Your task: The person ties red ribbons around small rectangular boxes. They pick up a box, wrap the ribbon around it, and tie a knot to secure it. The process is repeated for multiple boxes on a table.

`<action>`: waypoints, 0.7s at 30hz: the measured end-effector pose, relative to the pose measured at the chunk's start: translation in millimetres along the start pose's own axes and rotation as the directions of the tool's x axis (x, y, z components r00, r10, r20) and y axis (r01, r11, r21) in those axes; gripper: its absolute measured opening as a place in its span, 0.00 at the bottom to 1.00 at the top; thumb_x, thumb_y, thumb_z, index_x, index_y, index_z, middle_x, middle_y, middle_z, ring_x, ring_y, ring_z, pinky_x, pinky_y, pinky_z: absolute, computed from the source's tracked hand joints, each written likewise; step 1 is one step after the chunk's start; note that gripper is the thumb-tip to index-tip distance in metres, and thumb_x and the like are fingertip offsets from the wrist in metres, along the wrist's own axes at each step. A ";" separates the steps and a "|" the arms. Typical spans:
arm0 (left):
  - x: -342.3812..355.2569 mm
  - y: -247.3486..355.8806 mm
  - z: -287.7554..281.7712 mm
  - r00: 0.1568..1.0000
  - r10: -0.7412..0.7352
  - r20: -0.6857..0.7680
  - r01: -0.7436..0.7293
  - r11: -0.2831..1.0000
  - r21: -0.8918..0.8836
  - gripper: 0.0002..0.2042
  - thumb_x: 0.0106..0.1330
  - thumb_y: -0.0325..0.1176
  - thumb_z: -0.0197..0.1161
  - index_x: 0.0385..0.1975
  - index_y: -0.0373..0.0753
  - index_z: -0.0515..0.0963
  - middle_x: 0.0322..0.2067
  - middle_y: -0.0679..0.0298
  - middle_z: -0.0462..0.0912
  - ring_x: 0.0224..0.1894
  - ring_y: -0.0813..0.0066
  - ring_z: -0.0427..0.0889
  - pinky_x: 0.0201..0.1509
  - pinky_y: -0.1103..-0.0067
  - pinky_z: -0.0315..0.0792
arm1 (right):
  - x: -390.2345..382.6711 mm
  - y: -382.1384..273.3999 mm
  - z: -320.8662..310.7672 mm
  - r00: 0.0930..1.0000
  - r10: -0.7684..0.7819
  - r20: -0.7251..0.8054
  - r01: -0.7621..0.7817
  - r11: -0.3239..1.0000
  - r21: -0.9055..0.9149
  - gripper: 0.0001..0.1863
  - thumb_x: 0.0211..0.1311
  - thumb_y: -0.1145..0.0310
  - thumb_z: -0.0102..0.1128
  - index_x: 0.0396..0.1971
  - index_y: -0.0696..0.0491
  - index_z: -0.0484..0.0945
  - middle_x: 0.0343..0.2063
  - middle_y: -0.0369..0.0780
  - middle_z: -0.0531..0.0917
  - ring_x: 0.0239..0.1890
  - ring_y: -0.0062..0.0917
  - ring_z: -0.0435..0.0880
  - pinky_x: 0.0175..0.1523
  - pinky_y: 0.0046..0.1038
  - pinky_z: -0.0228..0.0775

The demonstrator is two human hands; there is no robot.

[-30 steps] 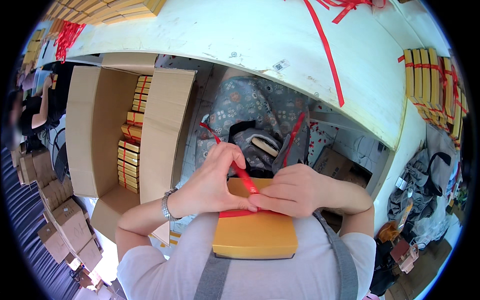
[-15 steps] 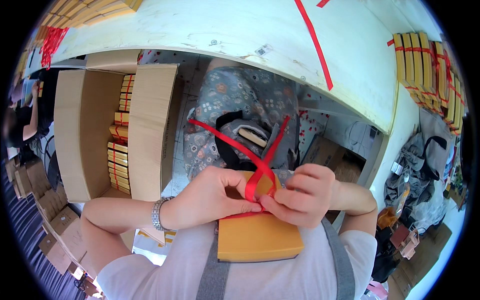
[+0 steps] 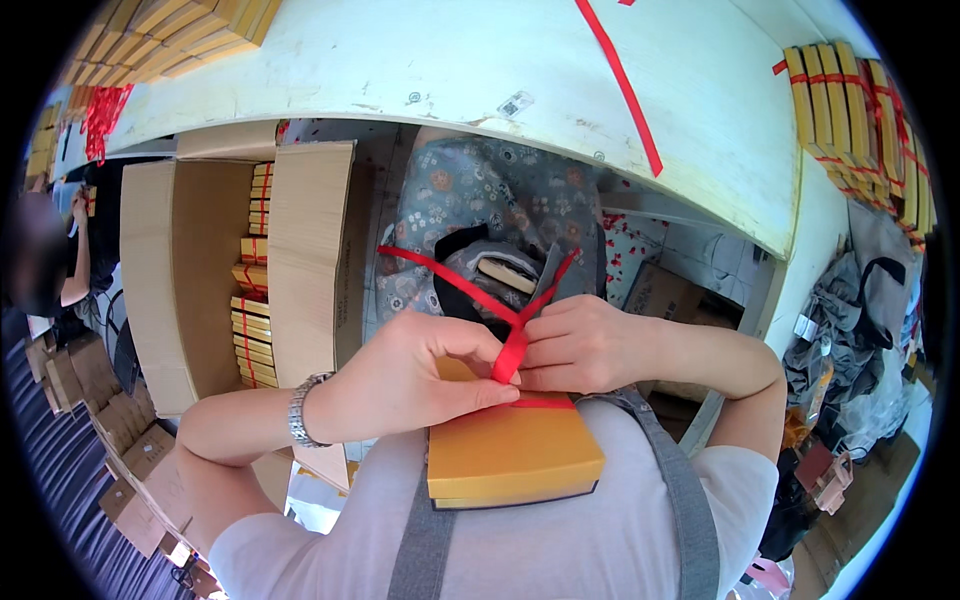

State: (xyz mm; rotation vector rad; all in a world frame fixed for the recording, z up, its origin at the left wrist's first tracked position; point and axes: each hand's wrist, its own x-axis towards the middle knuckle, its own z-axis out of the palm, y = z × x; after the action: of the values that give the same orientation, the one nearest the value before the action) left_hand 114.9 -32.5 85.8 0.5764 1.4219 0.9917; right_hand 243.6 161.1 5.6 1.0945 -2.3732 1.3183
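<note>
Ribbon [image 3: 510, 358], red, pinched in the left hand [image 3: 400, 375] over a gold box [image 3: 515, 460].
The left thumb and finger close on the ribbon just above the box; the right hand [image 3: 590, 345] is curled against it, fingertips hidden, so whether it grips I cannot tell. The box appears to rest against the person's shirt [image 3: 560, 550], off the counter [image 3: 430, 80], with ribbon crossing near its far edge. It looks light and stiff, likely card, its smooth faces perhaps slippery; the side edges seem the best hold. The ribbon seems soft and slick, best held by its flat tails. Left, below the counter's front edge, a carton [image 3: 310, 280] holds tied gold boxes [image 3: 252, 330]; similar boxes [image 3: 840, 110] stand at the counter's right edge.
</note>
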 end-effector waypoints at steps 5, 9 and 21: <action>-11.6 39.7 -2.8 0.934 0.242 0.264 -0.349 0.778 0.522 0.09 0.55 0.35 0.70 0.28 0.37 0.81 0.23 0.65 0.81 0.29 0.70 0.81 0.33 0.75 0.75 | 0.2 2.9 -10.4 0.989 0.077 0.123 -0.089 0.992 0.090 0.11 0.46 0.72 0.62 0.33 0.54 0.81 0.30 0.35 0.80 0.35 0.28 0.79 0.32 0.29 0.75; -28.9 65.4 17.2 0.840 0.368 0.399 -0.537 0.449 0.714 0.12 0.53 0.36 0.66 0.31 0.34 0.79 0.23 0.68 0.79 0.34 0.74 0.80 0.30 0.76 0.75 | -1.1 7.5 -13.0 0.967 0.168 0.194 -0.203 0.962 0.183 0.09 0.49 0.72 0.66 0.33 0.52 0.83 0.30 0.34 0.82 0.36 0.29 0.80 0.33 0.30 0.77; -17.8 -2.6 -95.2 0.700 0.473 -0.536 -0.623 0.771 -0.134 0.22 0.59 0.38 0.67 0.45 0.26 0.74 0.40 0.56 0.84 0.40 0.75 0.85 0.49 0.78 0.79 | 24.5 46.8 -86.4 0.535 0.825 0.181 -0.750 0.365 0.552 0.08 0.64 0.69 0.63 0.35 0.59 0.82 0.26 0.32 0.82 0.29 0.11 0.79 0.33 0.17 0.71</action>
State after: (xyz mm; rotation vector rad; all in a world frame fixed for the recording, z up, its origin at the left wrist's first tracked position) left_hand 25.6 -70.0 82.2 0.5631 1.4945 1.9259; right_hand 180.0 233.1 37.7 -0.2701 -2.5087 2.4475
